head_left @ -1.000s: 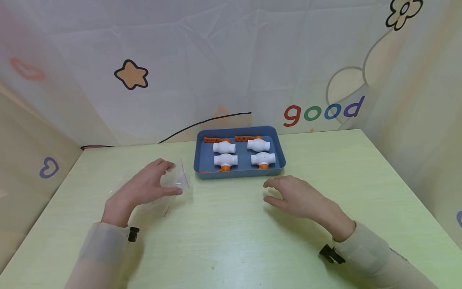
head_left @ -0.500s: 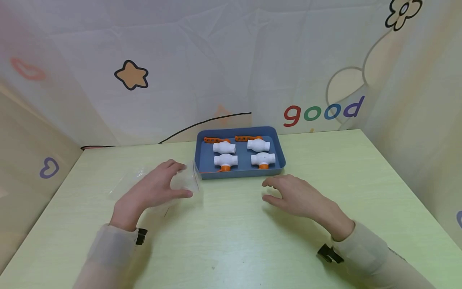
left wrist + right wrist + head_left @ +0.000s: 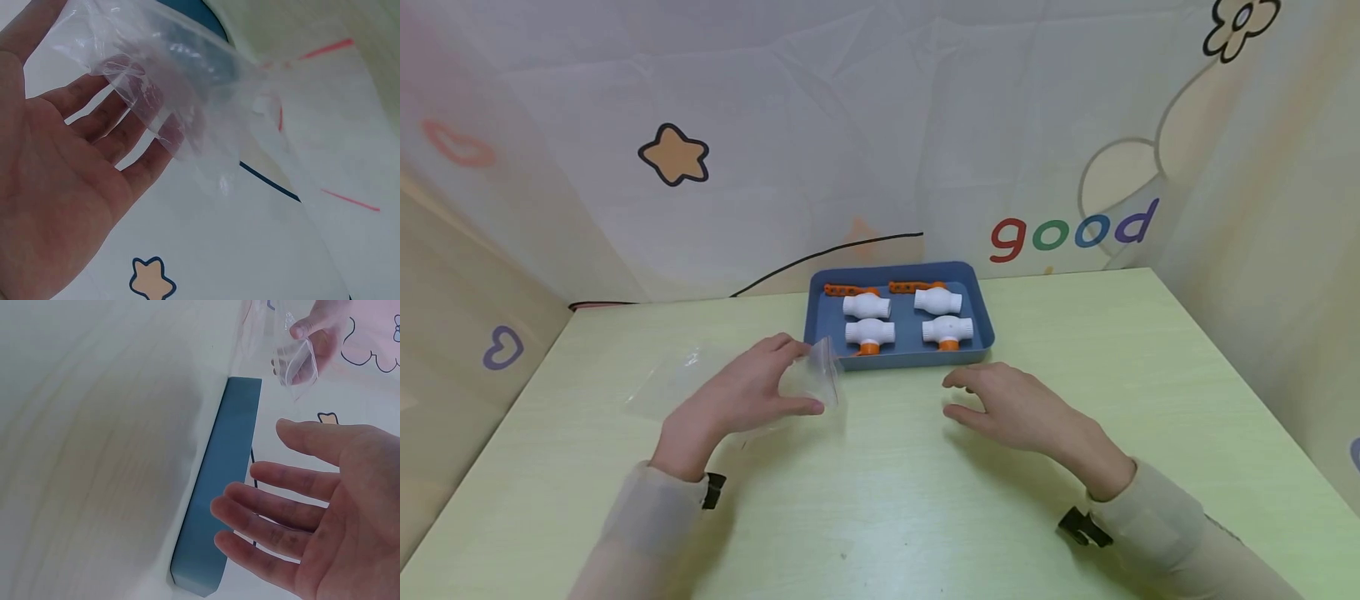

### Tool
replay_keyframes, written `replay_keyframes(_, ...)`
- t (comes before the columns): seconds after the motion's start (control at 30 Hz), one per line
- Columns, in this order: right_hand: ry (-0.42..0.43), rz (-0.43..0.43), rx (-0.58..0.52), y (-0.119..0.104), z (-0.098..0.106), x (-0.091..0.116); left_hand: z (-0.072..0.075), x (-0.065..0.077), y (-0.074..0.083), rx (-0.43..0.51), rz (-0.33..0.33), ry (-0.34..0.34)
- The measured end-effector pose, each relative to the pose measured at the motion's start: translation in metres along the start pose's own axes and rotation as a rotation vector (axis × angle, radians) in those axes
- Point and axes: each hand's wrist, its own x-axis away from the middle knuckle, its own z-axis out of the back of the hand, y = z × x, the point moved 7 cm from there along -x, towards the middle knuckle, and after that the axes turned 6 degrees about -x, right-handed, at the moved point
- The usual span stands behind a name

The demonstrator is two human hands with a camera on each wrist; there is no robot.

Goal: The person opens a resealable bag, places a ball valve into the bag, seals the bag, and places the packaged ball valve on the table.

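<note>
1. Clear plastic makes up the bag [image 3: 823, 368] that the left hand [image 3: 741, 400] holds, its fingers curved round the film and its thumb apart from them.
2. Over the last second this hand has carried the bag rightwards, so in the head view it now overlaps the near left corner of the blue tray [image 3: 917, 360]; whether they touch, I cannot tell.
3. Four white valves [image 3: 870, 332] lie in the tray, two behind two, as they did before; orange handles [image 3: 848, 290] show on the back pair.
4. Hardly shifted, the right hand [image 3: 1018, 407] grips nothing, fingers spread and thumb apart, just in front of the tray's near right side.
5. More clear plastic [image 3: 673, 383] lies on the table [image 3: 880, 508] to the left.
6. My reading: only the bag's place has changed, bringing it closer to the valves and the right hand, while the valves remain untouched.
</note>
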Motion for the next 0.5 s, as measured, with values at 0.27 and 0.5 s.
replay_keyframes(0.27, 0.015, 0.029, -0.007, -0.003, -0.001, -0.002, -0.005, -0.005, 0.008, -0.017, -0.01, -0.015)
replay_keyframes(0.5, 0.029, 0.046, -0.021, -0.006, 0.0, -0.005, -0.006, -0.009, 0.022, -0.015, -0.054, -0.012)
